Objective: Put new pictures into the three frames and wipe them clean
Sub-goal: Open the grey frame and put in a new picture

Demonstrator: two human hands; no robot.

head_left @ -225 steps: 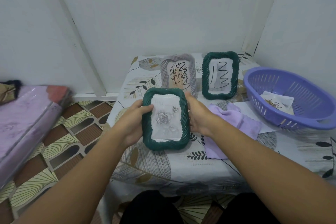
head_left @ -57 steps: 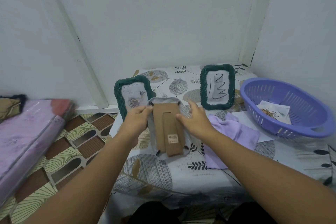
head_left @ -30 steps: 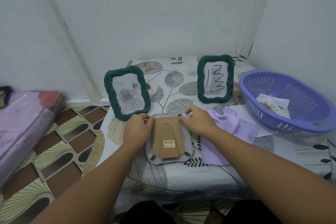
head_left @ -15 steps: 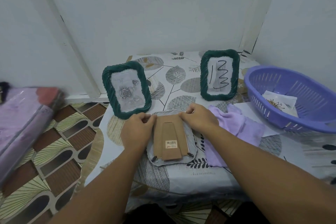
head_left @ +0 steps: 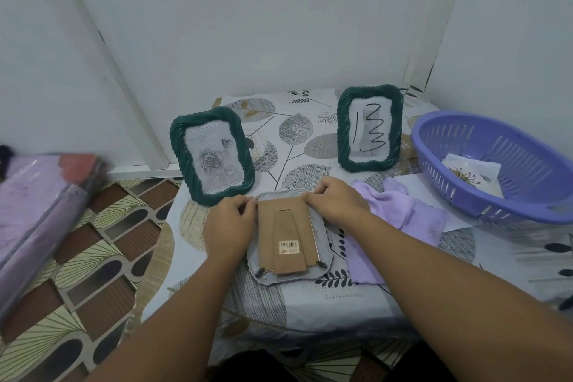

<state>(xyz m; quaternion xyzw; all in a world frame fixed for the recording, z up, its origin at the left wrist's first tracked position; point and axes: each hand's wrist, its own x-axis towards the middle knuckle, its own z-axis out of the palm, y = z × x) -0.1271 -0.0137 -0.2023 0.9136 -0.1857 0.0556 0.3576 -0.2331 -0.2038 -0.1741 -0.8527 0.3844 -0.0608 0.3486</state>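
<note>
Fingers [head_left: 246,206] of the left hand [head_left: 228,226] curl against the upper left corner of a grey picture frame [head_left: 321,260] lying face down at the centre of the frame, while the right hand [head_left: 336,203] curls its fingertips over the upper right corner; whether either hand pinches a retaining tab there cannot be told. The frame's brown cardboard backing [head_left: 286,226], with its folded stand and a barcode sticker [head_left: 289,247], faces up, and two dark clips show at its lower corners. The frame rests on a bench [head_left: 465,273] covered in a leaf-patterned cloth.

Left of centre, a dark green frame holding a rose picture [head_left: 212,156] stands upright just beyond the left hand. Right of centre, toward the wall, a second dark green frame holding a black scribble [head_left: 369,128] stands upright. A lilac wiping cloth [head_left: 400,220] lies crumpled beside the grey frame, under the right wrist. At the right edge, a purple plastic basket [head_left: 459,170] holds a sheet with a flower drawing [head_left: 471,175], and a white sheet [head_left: 412,180] pokes out from under the basket. At the left edge, a blurred plastic-wrapped lilac bundle [head_left: 34,211] sits above a patterned floor [head_left: 102,257].
</note>
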